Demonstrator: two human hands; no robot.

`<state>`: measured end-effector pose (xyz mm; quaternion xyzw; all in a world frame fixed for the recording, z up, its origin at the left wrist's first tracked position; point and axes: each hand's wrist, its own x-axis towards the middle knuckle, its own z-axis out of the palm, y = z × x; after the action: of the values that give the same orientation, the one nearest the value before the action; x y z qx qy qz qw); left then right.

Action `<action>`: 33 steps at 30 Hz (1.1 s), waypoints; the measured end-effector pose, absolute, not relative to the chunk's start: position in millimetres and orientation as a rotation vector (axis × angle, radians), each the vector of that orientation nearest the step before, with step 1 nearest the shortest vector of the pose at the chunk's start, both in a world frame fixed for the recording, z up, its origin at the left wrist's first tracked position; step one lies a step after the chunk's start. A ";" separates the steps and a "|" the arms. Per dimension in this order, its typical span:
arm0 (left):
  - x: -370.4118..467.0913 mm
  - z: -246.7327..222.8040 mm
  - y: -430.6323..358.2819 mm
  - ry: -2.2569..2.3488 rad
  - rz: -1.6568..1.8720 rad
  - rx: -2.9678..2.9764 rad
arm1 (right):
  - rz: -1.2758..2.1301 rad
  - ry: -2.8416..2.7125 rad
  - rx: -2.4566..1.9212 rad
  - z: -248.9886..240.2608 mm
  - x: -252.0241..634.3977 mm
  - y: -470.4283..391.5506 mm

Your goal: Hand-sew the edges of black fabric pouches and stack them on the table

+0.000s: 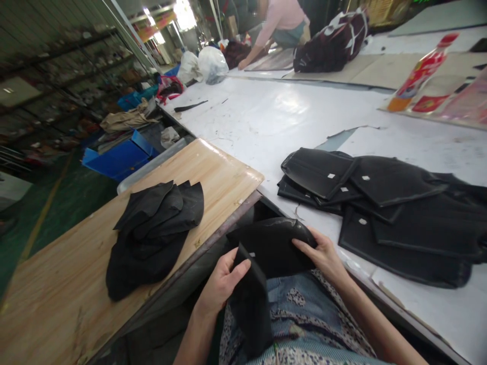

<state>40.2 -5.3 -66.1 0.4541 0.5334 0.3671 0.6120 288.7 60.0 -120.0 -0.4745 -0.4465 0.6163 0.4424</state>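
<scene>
Above my lap I hold a black leather-like panel (270,243), its far edge curved and shiny. My right hand (321,253) pinches its right end, thumb on top. My left hand (224,279) grips a folded black flap (249,299) at the left, which hangs down onto my lap; whether flap and panel are one piece I cannot tell. A small pale mark shows beside the left fingers. To the right lies a spread pile of similar black panels (403,218), several with small white stickers. Left of my hands, loose black pieces (155,233) overlap in a heap.
The heap lies on a wooden board (220,162). A white-covered table (262,111) stretches ahead, with a red-capped bottle (422,76) at the right and a dark bundle (331,45) farther back. Another person (281,25) leans over the far end. A blue box (122,154) stands left.
</scene>
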 end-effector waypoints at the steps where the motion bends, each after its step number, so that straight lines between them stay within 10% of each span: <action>1: 51.7 -63.4 -3.9 1.123 0.909 0.984 | 1.625 -0.994 -1.144 -125.8 281.7 56.5; 11: 37.3 -88.6 2.4 1.752 1.526 1.172 | 1.862 -0.593 -0.986 -156.0 270.0 42.7; 20: 60.1 -137.4 5.9 1.337 1.293 0.533 | 1.797 -0.753 -1.056 -165.8 276.7 36.7; 33: 43.8 -139.4 2.1 1.926 1.398 1.160 | 1.495 -1.390 -0.899 -145.8 297.0 47.6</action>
<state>43.8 2.1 -139.4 0.4248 0.7054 0.5121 0.2445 297.0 47.6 -145.8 -0.3621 -0.5595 0.6020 0.4398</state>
